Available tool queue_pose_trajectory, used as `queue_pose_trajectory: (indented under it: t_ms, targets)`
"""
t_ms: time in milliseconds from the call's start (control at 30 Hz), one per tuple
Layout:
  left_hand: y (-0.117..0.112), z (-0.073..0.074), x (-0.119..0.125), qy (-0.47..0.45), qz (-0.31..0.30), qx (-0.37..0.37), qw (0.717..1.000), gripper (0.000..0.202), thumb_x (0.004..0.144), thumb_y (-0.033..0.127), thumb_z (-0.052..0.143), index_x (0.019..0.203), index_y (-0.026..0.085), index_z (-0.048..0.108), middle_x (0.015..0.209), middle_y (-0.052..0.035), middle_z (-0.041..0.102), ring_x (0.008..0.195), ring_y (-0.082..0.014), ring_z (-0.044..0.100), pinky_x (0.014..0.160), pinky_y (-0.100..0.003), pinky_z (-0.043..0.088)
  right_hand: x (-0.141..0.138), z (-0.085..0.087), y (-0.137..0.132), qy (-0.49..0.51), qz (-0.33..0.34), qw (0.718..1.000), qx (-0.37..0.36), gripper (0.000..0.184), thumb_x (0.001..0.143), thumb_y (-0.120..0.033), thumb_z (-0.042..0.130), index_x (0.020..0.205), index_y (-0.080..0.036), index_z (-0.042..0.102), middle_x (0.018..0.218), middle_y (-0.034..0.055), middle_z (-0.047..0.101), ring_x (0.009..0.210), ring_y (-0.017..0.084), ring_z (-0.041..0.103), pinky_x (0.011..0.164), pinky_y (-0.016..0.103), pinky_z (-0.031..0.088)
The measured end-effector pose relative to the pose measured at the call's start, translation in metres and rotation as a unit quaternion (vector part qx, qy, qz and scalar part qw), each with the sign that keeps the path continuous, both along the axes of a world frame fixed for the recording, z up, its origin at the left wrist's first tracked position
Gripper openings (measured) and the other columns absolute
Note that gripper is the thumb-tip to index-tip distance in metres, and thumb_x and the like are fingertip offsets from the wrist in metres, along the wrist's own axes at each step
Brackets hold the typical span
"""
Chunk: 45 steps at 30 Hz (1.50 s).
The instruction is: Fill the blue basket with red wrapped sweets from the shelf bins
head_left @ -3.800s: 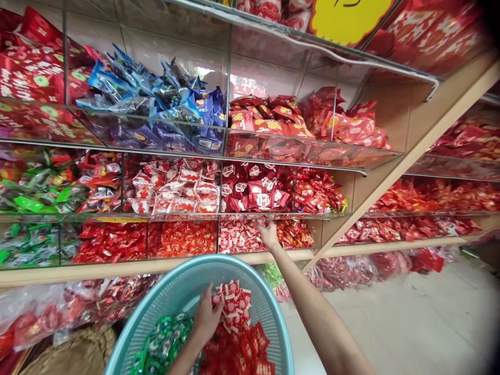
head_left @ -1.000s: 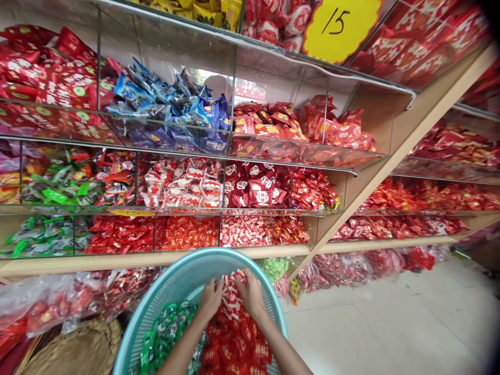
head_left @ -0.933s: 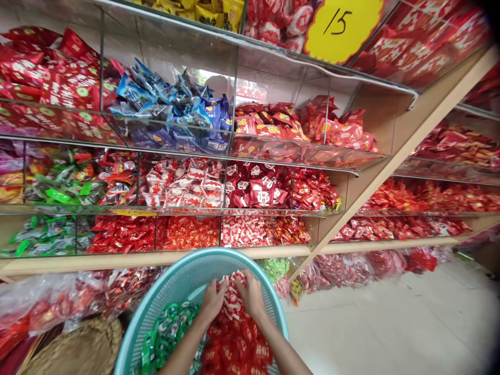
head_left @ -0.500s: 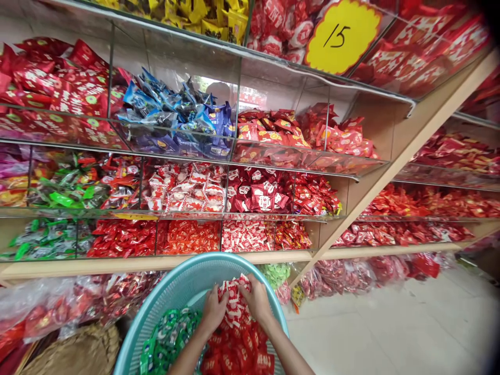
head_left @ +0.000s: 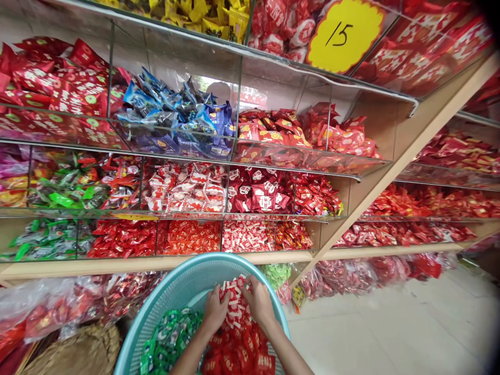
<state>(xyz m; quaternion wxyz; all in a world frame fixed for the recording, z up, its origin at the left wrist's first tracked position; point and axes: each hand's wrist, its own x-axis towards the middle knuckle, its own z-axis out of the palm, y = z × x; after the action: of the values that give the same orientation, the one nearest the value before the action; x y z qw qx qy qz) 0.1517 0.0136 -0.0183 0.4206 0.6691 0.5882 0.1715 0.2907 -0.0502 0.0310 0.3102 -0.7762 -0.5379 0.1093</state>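
Observation:
Both hands are inside a round teal plastic basket (head_left: 221,257). My left hand (head_left: 215,309) and my right hand (head_left: 258,299) curl in from either side around a pile of small red-and-white wrapped candies (head_left: 235,302). Some fingertips are hidden among the wrappers. Beneath and nearer to me lie larger red wrapped candies (head_left: 239,351). Green wrapped candies (head_left: 167,336) fill the basket's left side, partly covered by my left forearm.
Beyond the basket rise shelves with clear dividers, holding blue candies (head_left: 175,109) and red-and-white candies (head_left: 248,235). A yellow price tag (head_left: 344,34) hangs above. Bagged candies (head_left: 344,276) line the shelf's foot; a woven basket (head_left: 78,351) sits at left, tiled floor (head_left: 375,323) at right.
My hands have barely moved; the fingers of my right hand sit slightly lower and are curled a little differently over the red-and-white candies. The view has shifted very slightly.

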Motion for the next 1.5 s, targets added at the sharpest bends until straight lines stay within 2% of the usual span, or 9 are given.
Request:
queue_pose_trajectory:
  t_ms: [133,300,533,633,767,933,1133,1233,1500]
  targets:
    - [0.000,-0.001,0.001,-0.001,-0.002,-0.001,1.000,0.065,0.077,0.043,0.037,0.127,0.002,0.046,0.125,-0.0200,0.054,0.119,-0.0269,0.049,0.103,-0.032,0.032,0.003,0.013,0.002,0.042,0.000,0.999,0.029,0.016,0.081,-0.029,0.048,0.087,-0.020,0.059,0.078,0.0027,0.066,0.069,0.018,0.060,0.063,0.025,0.040]
    - [-0.002,0.000,0.000,-0.005,-0.008,0.002,1.000,0.068,0.077,0.045,0.037,0.128,0.001,0.044,0.125,-0.0214,0.054,0.118,-0.0277,0.050,0.102,-0.034,0.033,-0.001,0.025,0.012,0.080,-0.003,0.997,0.019,0.025,0.086,-0.038,0.044,0.080,-0.020,0.060,0.070,0.0021,0.065,0.067,0.019,0.059,0.063,0.025,0.039]
    - [-0.005,0.002,-0.002,-0.016,-0.001,0.014,1.000,0.059,0.077,0.043,0.039,0.122,0.007,0.049,0.122,-0.0177,0.057,0.117,-0.0260,0.050,0.102,-0.033,0.034,-0.012,0.013,0.025,-0.008,-0.028,0.994,-0.105,0.027,0.087,-0.041,0.047,0.086,-0.019,0.064,0.080,0.0079,0.067,0.077,0.022,0.062,0.063,0.026,0.038]
    - [-0.007,0.003,-0.002,-0.018,-0.003,0.019,1.000,0.057,0.077,0.043,0.038,0.121,0.008,0.050,0.119,-0.0167,0.058,0.116,-0.0246,0.051,0.101,-0.031,0.034,-0.015,0.010,0.027,-0.034,-0.022,0.992,-0.116,0.028,0.088,-0.041,0.046,0.087,-0.019,0.064,0.080,0.0089,0.068,0.077,0.023,0.063,0.061,0.026,0.037]
    - [-0.006,0.004,-0.001,-0.015,-0.007,0.019,1.000,0.058,0.078,0.040,0.038,0.122,0.005,0.049,0.117,-0.0181,0.059,0.113,-0.0250,0.053,0.101,-0.030,0.035,-0.016,0.011,0.026,-0.041,-0.016,0.994,-0.100,0.030,0.088,-0.042,0.047,0.085,-0.017,0.063,0.080,0.0096,0.068,0.075,0.023,0.064,0.060,0.027,0.036]
    - [-0.007,0.004,0.000,-0.015,-0.006,0.015,1.000,0.054,0.077,0.041,0.041,0.120,0.009,0.050,0.119,-0.0157,0.059,0.115,-0.0249,0.051,0.101,-0.030,0.034,-0.012,0.017,0.023,-0.031,-0.016,0.997,-0.062,0.030,0.089,-0.041,0.043,0.082,-0.018,0.061,0.075,0.0072,0.067,0.070,0.021,0.062,0.059,0.026,0.036]
    - [-0.007,0.003,0.001,-0.012,-0.007,-0.001,1.000,0.062,0.077,0.043,0.039,0.124,0.003,0.047,0.122,-0.0191,0.056,0.116,-0.0258,0.051,0.101,-0.030,0.034,-0.004,0.024,0.034,0.105,0.019,0.993,0.046,0.032,0.088,-0.041,0.042,0.071,-0.019,0.058,0.058,-0.0003,0.058,0.056,0.016,0.052,0.056,0.024,0.036]
    - [-0.008,0.004,0.001,-0.013,-0.010,-0.003,1.000,0.064,0.078,0.043,0.038,0.126,0.001,0.045,0.123,-0.0197,0.055,0.117,-0.0250,0.050,0.102,-0.029,0.033,-0.005,0.024,0.041,0.148,0.029,0.985,0.083,0.032,0.087,-0.042,0.044,0.075,-0.017,0.060,0.062,0.0004,0.061,0.056,0.015,0.052,0.058,0.024,0.039]
    - [-0.007,0.004,0.000,-0.021,-0.008,0.006,1.000,0.059,0.076,0.039,0.040,0.123,0.003,0.050,0.116,-0.0182,0.060,0.112,-0.0245,0.055,0.099,-0.029,0.037,-0.012,0.012,0.045,0.141,0.052,0.981,0.126,0.026,0.087,-0.036,0.045,0.078,-0.018,0.061,0.074,0.0035,0.065,0.067,0.017,0.058,0.068,0.026,0.042]
